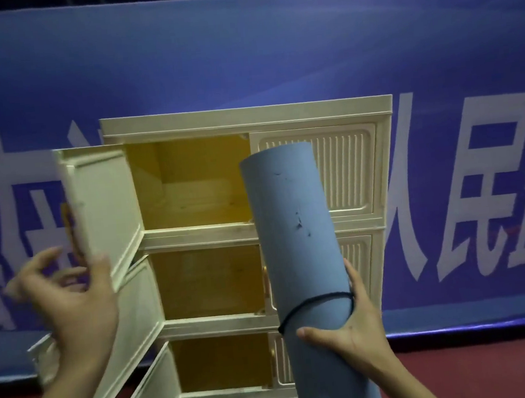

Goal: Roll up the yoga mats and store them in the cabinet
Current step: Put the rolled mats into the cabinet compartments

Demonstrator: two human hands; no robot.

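Right hand [355, 327] grips our rolled blue mat [304, 258] near its lower half, thumb across the front, fingers wrapped behind. Black cord [315, 303] loops the roll just above the thumb. Mat stands nearly upright, top tilted left, in front of the cabinet [247, 117], overlapping the top and second tiers at the centre divide. Left hand [70, 298] is blurred, fingers loosely spread and relaxed, at the lower edge of the top-left door [103, 206], contact unclear. That door is swung open; its compartment shows yellow walls. Lower left doors open too. Blue banner [242, 57] behind
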